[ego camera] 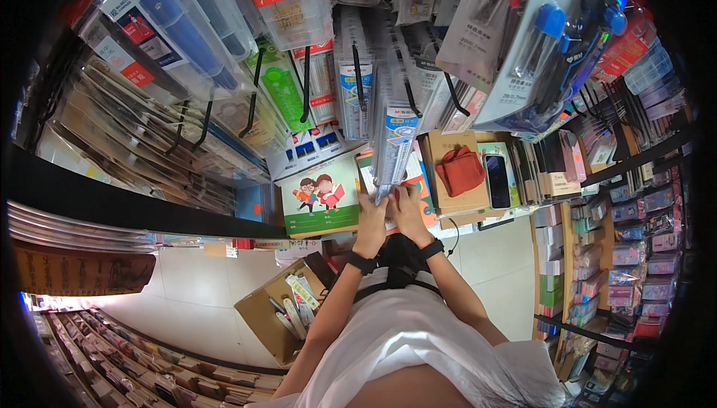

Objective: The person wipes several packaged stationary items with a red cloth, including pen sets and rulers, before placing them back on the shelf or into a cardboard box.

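Observation:
My left hand [372,223] is at the bottom end of a clear plastic ruler package [395,147] with a blue and white label, its fingertips meeting at the package's narrow tip. Close beside it, my right hand [409,214] has bent fingers near the same tip; whether it grips anything is hidden. Both hands are over the shelf edge, above colourful booklets. A green and white booklet [322,198] with two cartoon children lies left of them. To the right, a crumpled red cloth [460,171] rests on brown notebooks [437,153], with a black smartphone [497,181] beside it.
Black metal display hooks [357,80] jut out overhead, hung with packaged rulers, a green stencil [282,94] and compass sets [179,21]. An open cardboard box [257,307] of packaged goods stands on the tiled floor at lower left. Stocked shelves [608,273] line the right; book rows [140,363] fill the lower left.

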Motion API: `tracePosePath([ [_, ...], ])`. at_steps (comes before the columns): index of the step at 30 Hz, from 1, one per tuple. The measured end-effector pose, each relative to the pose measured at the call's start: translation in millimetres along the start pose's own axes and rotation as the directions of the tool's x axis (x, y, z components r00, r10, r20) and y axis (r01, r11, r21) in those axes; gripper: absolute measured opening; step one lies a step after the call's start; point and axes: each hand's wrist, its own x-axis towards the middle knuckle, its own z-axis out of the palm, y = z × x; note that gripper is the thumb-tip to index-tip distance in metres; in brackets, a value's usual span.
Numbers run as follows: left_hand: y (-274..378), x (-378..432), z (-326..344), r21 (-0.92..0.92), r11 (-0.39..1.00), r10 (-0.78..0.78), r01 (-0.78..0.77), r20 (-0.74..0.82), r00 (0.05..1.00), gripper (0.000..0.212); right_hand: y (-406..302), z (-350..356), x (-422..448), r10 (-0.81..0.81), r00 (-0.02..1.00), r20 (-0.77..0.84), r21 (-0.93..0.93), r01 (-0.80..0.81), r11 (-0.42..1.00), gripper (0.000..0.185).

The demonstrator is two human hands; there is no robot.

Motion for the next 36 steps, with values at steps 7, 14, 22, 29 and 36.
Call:
tracePosePath([
  [7, 25, -10, -58, -0.354, 0.934, 0.182, -0.04, 0.377, 0.908, 0.06, -14, -31, 1, 0.364, 0.92, 0.144, 0.428, -0.389, 0.816, 0.041],
  [14, 65, -33, -140, -0.495, 0.782, -0.011, 0.378, 0.596, 0.803, 0.086, -4, -113, 30, 0.014, 0.991, -0.132, -0.069, -0.023, 0.997, 0.061],
  [22, 86, -55, -188, -0.686, 0.625, 0.098, 0.373, 0.542, 0.834, 0.076, 66, -87, 29, 0.056, 0.993, -0.108, -0.367, -0.092, 0.926, 0.075],
  [29, 104, -57, -175, -0.882, 0.374, 0.3, 0.285, 0.406, 0.863, 0.064, 40, -102, 30, 0.208, 0.964, -0.168, -0.076, -0.223, 0.972, 0.041],
  [36, 117, -53, -164, -0.93, 0.138, 0.231, 0.339, 0.364, 0.902, 0.053, -131, -180, 9, 0.179, 0.797, -0.577, 0.459, 0.136, 0.878, 0.036],
])
